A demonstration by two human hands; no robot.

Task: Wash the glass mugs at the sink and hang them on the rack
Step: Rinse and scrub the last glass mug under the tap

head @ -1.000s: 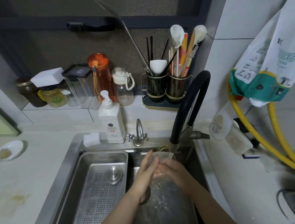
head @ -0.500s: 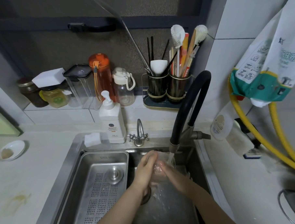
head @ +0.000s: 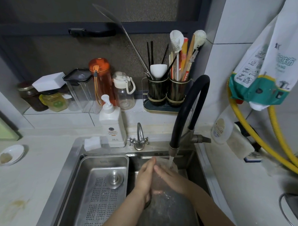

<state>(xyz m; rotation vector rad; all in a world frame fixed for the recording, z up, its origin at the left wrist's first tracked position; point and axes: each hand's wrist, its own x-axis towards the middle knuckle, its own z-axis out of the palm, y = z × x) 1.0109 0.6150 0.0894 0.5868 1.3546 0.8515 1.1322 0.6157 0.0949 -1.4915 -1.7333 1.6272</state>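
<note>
A clear glass mug (head: 159,180) sits between my two hands, low in the right basin of the steel sink (head: 71,160). My left hand (head: 144,178) grips its left side, fingers pointing up. The fingers of my right hand (head: 171,178) lie flat across its front and right side. Water runs from the black faucet (head: 187,112) onto the mug's far rim and splashes down over the hands. The hands hide most of the mug. No rack is in view.
A perforated steel tray (head: 100,187) fills the left basin. Behind the sink stand a white soap pump bottle (head: 112,126), a white sponge (head: 92,142) and a small tap (head: 139,138). Bottles, jars and a utensil holder (head: 167,95) line the ledge. A yellow hose (head: 246,134) hangs right.
My right hand's fingers have slid left across the mug to meet the left hand's fingertips. Both hands stay under the running water at nearly the same spot.
</note>
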